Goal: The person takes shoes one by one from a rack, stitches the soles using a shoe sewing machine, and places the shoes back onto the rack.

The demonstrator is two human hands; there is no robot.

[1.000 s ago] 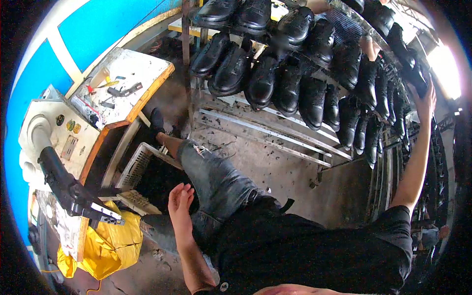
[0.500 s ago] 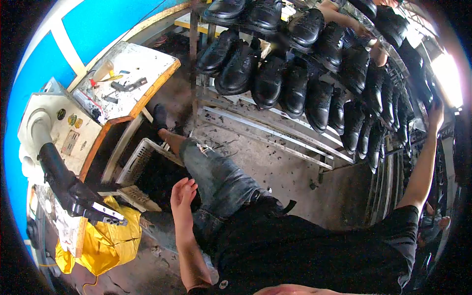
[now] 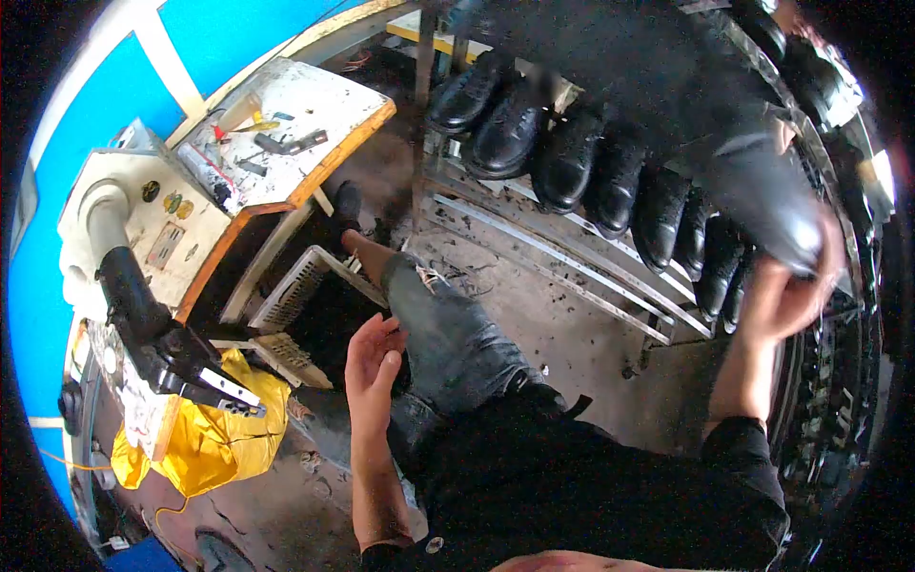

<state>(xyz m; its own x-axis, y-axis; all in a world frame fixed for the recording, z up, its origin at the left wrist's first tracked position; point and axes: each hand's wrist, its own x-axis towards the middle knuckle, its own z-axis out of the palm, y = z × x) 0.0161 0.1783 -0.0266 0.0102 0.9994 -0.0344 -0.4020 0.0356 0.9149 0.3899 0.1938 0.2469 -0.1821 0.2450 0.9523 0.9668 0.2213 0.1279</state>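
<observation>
My right hand [image 3: 796, 300] is wrapped round the shiny toe of a black boot [image 3: 762, 205], raised close to the camera at the upper right. Motion smears the boot, and its dark upper part blocks much of the rack behind. Several black lace-up shoes [image 3: 562, 164] stand in a row on the metal rack [image 3: 572, 272], toes pointing towards me. Above my thigh hangs my left hand [image 3: 375, 357], its fingers loosely bent and apart, with nothing in it.
On the left is a worn white workbench [image 3: 315, 95] with small tools on it. A machine's black arm [image 3: 143, 315] juts out nearby. Below sit a white plastic crate [image 3: 291, 286] and a yellow bag [image 3: 229, 439]. Scraps litter the floor.
My right hand has come down and inward from the far right of the rack and now holds a black boot. The view has shifted slightly; my left hand stays low and empty.
</observation>
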